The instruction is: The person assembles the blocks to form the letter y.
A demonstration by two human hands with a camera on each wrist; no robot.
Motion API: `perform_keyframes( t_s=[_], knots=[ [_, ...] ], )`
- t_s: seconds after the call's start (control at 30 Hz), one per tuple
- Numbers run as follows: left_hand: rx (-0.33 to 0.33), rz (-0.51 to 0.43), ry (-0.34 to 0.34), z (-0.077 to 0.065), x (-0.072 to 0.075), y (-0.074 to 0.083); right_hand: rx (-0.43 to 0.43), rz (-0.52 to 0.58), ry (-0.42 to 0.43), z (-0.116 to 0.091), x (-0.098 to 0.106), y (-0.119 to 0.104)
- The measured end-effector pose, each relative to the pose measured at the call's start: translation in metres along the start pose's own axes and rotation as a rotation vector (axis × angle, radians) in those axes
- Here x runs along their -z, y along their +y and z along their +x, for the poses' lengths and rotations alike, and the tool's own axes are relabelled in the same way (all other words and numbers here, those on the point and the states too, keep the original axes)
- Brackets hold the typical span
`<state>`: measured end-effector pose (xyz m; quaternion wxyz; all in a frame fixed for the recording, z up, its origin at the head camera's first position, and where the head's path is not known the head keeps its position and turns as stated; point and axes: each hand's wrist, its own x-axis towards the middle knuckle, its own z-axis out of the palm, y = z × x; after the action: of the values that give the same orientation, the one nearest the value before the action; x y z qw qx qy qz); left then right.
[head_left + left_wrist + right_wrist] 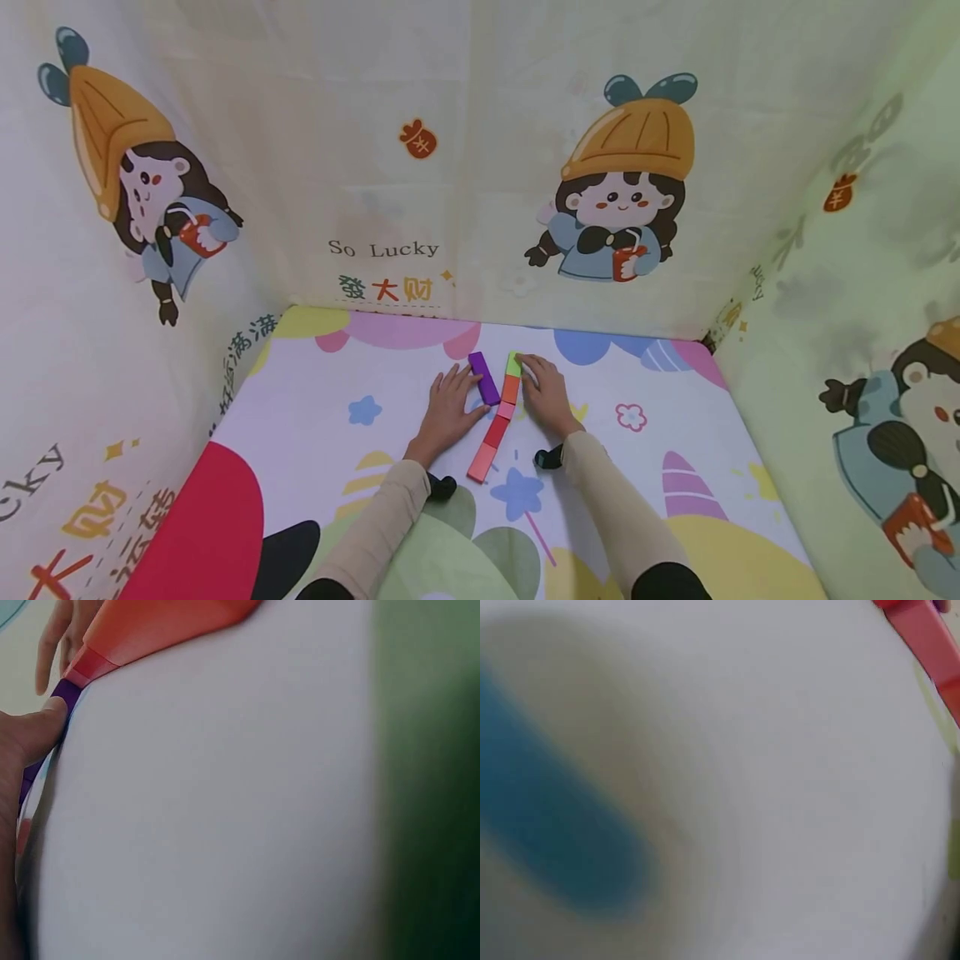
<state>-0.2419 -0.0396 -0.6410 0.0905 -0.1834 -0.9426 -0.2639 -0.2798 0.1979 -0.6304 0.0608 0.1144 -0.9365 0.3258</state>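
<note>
Hands first, from the head view: I see the left hand (448, 411) lying flat on the colourful surface (315, 400) at the centre of the frame, its fingers straight and slightly spread, their tips touching the left side of the purple block (484, 377). The right hand (546, 393) lies just right of it, fingers relaxed, resting against the upper end of the row of blocks (497, 429), beside the green block (513, 363). This row runs diagonally from the green end down to the red end, between both hands. Printed curtains (480, 167) with cartoon girls close the top and the sides.

From the left wrist view, a finger (34, 731) at the left edge presses the purple block (66, 691); the red blocks (150, 630) fill the upper left.

From the right wrist view, all is blurred; only a red block (926, 634) shows in the upper right corner. The fingers I cannot tell here.
</note>
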Motion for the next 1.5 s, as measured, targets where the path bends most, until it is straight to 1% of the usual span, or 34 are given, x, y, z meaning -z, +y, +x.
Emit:
perform_keyframes(
  t_s=[0.13,0.23,0.4,0.63,0.77,0.97,1.23,1.33,1.5],
  knots=[
    [0.002,-0.008,-0.002,-0.001,0.001,0.002,0.086,-0.061,-0.021,0.007,0.002,0.005],
    [0.003,-0.008,0.001,-0.003,0.001,0.004,0.114,-0.065,-0.039,0.009,0.001,0.008],
    [0.005,0.001,-0.002,-0.006,0.001,0.004,0.087,-0.053,-0.052,0.007,-0.002,0.006],
    [0.02,-0.007,-0.013,-0.008,0.002,0.003,0.111,-0.089,-0.033,0.008,-0.003,0.005],
    [0.023,-0.011,-0.018,-0.007,0.0,0.002,0.092,-0.098,-0.043,0.008,-0.003,0.005],
    [0.023,-0.017,-0.012,-0.006,0.0,0.003,0.073,-0.082,-0.032,0.009,-0.002,0.005],
    [0.019,0.008,-0.012,-0.003,-0.001,0.002,0.068,-0.143,-0.102,0.01,-0.003,0.007],
    [0.012,-0.004,-0.005,-0.002,0.0,0.002,0.08,-0.135,-0.111,0.012,-0.001,0.006],
    [0.017,-0.006,0.006,0.0,0.0,0.001,0.087,-0.111,-0.123,0.017,-0.001,0.004]
  ],
)
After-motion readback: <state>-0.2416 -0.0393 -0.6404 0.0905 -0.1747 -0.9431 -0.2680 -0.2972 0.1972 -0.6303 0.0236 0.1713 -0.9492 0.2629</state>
